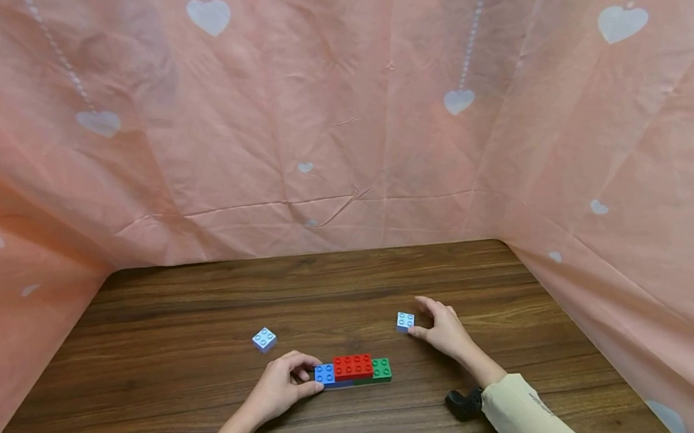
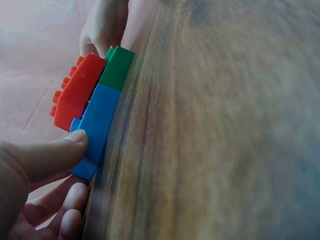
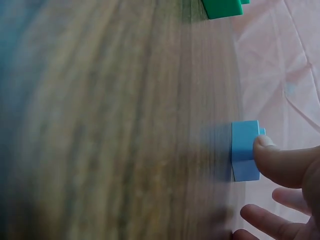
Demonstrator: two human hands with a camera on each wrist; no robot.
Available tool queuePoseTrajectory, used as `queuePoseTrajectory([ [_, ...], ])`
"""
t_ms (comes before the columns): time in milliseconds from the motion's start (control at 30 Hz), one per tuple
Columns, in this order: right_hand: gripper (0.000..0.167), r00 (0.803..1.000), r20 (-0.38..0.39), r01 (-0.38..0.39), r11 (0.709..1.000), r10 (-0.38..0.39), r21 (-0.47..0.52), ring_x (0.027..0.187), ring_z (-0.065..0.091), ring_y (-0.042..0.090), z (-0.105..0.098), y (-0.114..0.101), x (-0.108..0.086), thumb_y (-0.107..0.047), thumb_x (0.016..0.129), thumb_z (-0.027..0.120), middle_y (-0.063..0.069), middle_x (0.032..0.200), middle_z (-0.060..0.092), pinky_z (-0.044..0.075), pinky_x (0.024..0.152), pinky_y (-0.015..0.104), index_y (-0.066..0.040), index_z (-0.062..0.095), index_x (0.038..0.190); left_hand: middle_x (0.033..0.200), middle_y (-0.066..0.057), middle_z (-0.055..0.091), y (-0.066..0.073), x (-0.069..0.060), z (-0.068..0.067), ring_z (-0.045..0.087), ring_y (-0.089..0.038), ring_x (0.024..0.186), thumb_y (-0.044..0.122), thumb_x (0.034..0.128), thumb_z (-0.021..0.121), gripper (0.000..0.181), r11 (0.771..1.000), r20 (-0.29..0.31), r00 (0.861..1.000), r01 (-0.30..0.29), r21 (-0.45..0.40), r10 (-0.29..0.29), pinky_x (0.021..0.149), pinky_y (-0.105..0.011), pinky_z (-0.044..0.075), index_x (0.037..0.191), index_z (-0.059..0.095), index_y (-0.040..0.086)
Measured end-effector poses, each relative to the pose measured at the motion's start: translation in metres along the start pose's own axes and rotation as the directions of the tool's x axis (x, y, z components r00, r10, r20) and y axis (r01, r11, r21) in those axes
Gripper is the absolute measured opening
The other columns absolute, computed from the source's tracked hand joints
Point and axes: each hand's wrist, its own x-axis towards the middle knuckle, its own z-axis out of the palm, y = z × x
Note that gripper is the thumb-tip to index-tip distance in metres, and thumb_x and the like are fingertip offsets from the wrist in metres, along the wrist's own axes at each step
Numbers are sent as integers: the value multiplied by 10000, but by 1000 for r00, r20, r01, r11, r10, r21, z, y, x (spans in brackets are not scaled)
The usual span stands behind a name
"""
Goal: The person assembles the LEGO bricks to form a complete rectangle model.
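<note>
A red brick (image 1: pixel 352 367) sits on top across a blue brick (image 2: pixel 101 112) and a green brick (image 2: pixel 117 68), which stand end to end on the table. My left hand (image 1: pixel 280 386) grips the blue end, thumb on its near side and fingers curled behind. At the right, a small light blue brick (image 1: pixel 404 320) lies on the table. My right hand (image 1: pixel 446 334) is beside it, its thumb at the brick's near right corner in the head view; the fingers are spread and apart from the brick (image 3: pixel 245 150).
Another small light blue brick (image 1: pixel 264 339) lies behind my left hand. The wooden table (image 1: pixel 304 290) is bordered at the back and sides by a pink curtain (image 1: pixel 324 107) with white hearts.
</note>
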Motion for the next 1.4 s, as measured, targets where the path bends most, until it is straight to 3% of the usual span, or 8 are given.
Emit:
queuePoseTrajectory([
  [367, 531, 1000, 20, 11, 999, -10, -50, 947, 469, 300, 5, -1, 4, -152, 735, 792, 127, 1018, 614, 386, 820, 461, -24, 587, 1207, 881, 48, 571, -1, -1, 1, 530, -78, 735, 209, 758, 778, 280, 999, 3, 1000, 10, -32, -10, 602, -228, 459, 1006, 678, 126],
  [667, 327, 999, 36, 14, 995, -11, -95, 912, 466, 277, 6, -5, 6, -161, 724, 801, 84, 983, 615, 380, 791, 439, -66, 679, 1013, 877, 45, 568, 0, -2, 1, 527, -83, 731, 217, 762, 775, 276, 999, -4, 1000, 1, -33, -1, 598, -228, 455, 1002, 679, 122],
  [1400, 257, 999, 32, -7, 999, 9, -43, 790, 494, 187, 2, -2, 3, -133, 743, 784, 25, 837, 556, 411, 718, 378, -50, 649, 946, 877, 21, 575, 0, -1, 0, 532, -101, 738, 227, 755, 782, 282, 1000, -10, 1000, 11, -28, -11, 597, -226, 448, 992, 680, 116],
])
